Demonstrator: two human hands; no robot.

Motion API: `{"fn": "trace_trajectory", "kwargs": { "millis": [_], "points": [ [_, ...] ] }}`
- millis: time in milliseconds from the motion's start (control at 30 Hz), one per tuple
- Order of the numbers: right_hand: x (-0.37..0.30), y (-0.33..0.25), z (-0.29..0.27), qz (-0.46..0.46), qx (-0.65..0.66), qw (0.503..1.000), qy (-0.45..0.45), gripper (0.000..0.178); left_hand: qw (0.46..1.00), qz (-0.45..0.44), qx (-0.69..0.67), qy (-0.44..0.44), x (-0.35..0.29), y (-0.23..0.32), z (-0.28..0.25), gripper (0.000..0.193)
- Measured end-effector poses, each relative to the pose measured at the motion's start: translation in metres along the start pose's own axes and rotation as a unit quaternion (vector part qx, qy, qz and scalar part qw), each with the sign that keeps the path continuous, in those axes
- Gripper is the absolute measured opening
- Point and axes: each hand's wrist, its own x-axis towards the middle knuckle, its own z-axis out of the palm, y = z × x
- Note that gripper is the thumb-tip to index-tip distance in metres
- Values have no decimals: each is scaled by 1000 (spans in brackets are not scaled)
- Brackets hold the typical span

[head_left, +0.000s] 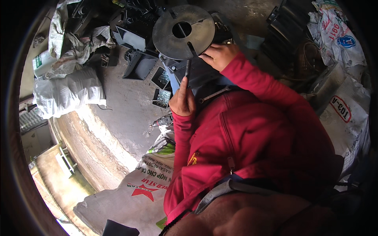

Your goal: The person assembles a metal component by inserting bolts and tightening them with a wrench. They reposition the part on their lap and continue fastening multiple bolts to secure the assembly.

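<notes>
A round grey metal plate [165,37] with a central hole and narrow slots is in front of me at the top. My right hand [221,56] grips its lower right rim, the fingertips partly hidden by the plate. My left hand [183,100] is closed around a dark, slim rod-like tool [188,70], one finger stretched along it. The tool's upper end meets the plate's lower edge beside a slot; whether it touches, I cannot tell. Just right of my left hand, a wrench [214,94] lies near my lap.
Small black bins of metal fasteners [162,97] stand left of my hands, with a power drill [163,120] below them. A black tray [139,65] sits farther left. White sacks [69,92] are at the left, and another printed sack [342,114] is at the right.
</notes>
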Motion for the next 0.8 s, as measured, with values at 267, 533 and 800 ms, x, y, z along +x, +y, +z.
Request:
{"fn": "trace_trajectory", "kwargs": {
  "millis": [267,533,800],
  "points": [
    [-3,4,-2,39,15,999,-25,15,991,36,119,-44,25,0,21,53],
    [-10,12,12,40,76,996,27,13,998,11,52,19,23,13,17,51],
    [-11,10,18,56,100,993,39,12,997,20,68,-35,20,14,14,51]
  ]
}}
